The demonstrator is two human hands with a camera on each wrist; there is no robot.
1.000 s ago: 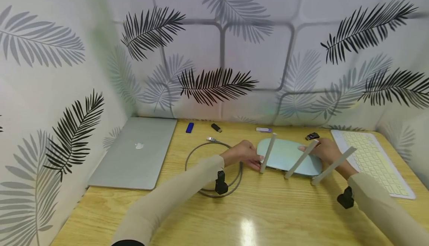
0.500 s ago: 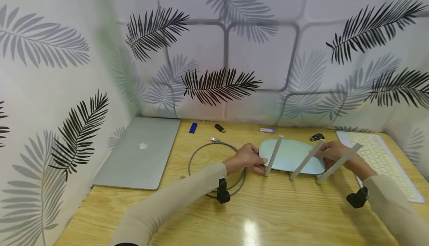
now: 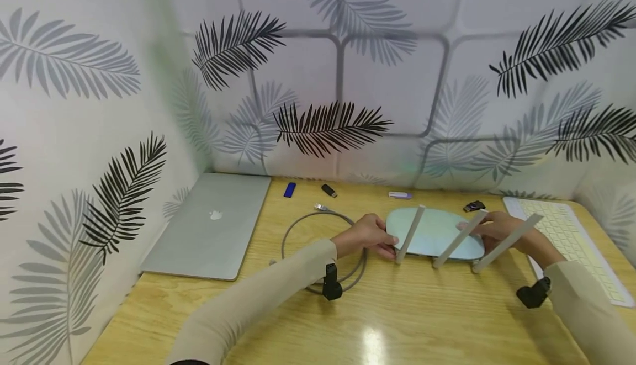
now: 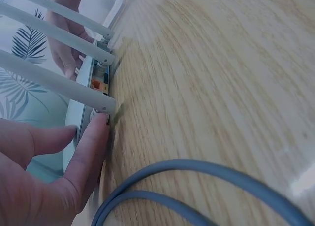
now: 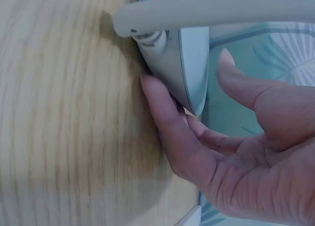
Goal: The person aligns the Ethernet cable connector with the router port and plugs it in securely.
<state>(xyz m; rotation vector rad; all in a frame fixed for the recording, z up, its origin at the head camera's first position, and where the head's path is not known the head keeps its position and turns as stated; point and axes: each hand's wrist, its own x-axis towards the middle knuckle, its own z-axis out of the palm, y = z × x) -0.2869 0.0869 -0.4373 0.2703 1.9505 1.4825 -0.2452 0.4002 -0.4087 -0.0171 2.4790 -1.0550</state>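
Router point(image 3: 437, 229) is held between both hands: one end pinched by left grip point(image 3: 370, 232), other end cupped by right grip point(image 3: 497, 227), thumb contact unclear. Tilting or dropping could be caused by uneven lifting; antennas point(image 3: 461, 239) could be knocked. Cable point(image 4: 211, 168) beside left grip could be snagged. Apple logo point(image 3: 216, 215) seen on laptop point(image 3: 199, 243), left of left grip; other writing can't be read.

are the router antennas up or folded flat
Up: in the left wrist view, all three antennas rise from the router, angled away from the table.
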